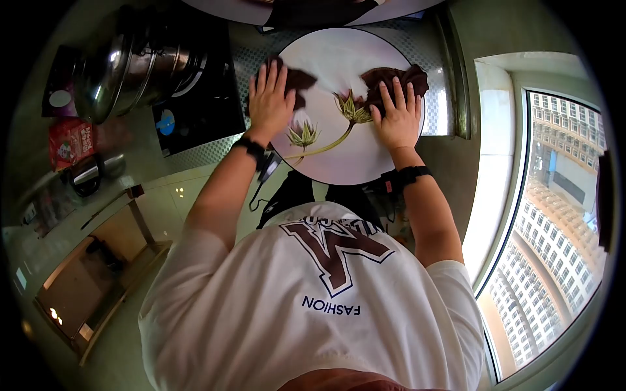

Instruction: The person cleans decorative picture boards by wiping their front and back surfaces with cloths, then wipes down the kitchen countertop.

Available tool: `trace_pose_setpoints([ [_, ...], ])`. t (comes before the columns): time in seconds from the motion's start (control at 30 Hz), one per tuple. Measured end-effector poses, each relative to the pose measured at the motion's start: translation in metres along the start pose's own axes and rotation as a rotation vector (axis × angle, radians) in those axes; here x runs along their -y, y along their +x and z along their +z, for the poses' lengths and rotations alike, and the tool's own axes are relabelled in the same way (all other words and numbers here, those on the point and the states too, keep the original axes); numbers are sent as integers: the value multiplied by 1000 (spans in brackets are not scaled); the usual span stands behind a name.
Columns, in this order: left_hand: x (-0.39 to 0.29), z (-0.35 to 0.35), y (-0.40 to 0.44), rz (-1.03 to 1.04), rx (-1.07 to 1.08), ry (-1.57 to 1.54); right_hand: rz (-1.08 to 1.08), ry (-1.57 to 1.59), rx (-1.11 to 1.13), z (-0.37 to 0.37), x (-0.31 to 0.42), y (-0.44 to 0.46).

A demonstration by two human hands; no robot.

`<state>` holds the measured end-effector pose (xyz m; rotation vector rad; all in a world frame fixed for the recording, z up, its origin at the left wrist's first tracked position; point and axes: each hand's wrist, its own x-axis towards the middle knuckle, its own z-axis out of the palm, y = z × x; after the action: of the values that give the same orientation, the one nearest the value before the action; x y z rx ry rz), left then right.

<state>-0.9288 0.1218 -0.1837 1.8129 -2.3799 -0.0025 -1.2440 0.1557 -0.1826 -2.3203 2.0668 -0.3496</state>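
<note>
Window (567,215) to the right, round flowered surface (352,156) in my feed. I see the left hand (268,109) flat, fingers slightly apart, on a dark cloth (300,80) near the rim; right hand (399,127) likewise, on another cloth (416,77) opposite. Uneven pressure might tip the surface; overreaching could slide a cloth off.

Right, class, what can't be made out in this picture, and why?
All in the head view:
Palms of the left hand and right hand: hidden by their backs.
Round panel beneath the left cloth and right cloth: covered.
Rest of the second panel: cut by the top edge.
Fine print on the red packet: too small.
Inside the metal pot: hidden by its wall.
</note>
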Motion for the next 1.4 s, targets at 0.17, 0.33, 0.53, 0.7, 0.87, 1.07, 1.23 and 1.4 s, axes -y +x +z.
trace_pose_setpoints([
  [0.17,-94,9,77,73,64,-153,-21,-11,-8,0,-1,0],
  [0.33,-92,6,85,363,56,-64,-5,0,-8,4,-1,-1],
  [0.53,-11,-3,-3,10,-20,-61,2,18,-9,-2,0,0],
  [0.7,-90,-16,-89,199,265,-113,16,41,-16,-4,1,-1],
  [0.87,-117,-14,-59,717,337,-359,-3,24,-33,-4,-1,-1],
  [1.07,-13,-14,-33,166,135,-27,7,11,-11,-4,0,-1],
  [1.23,-18,-2,-24,54,61,8,-12,60,58,2,27,-9],
  [1.4,-14,-2,-25,83,60,9,-594,342,287,-6,92,-78],
])
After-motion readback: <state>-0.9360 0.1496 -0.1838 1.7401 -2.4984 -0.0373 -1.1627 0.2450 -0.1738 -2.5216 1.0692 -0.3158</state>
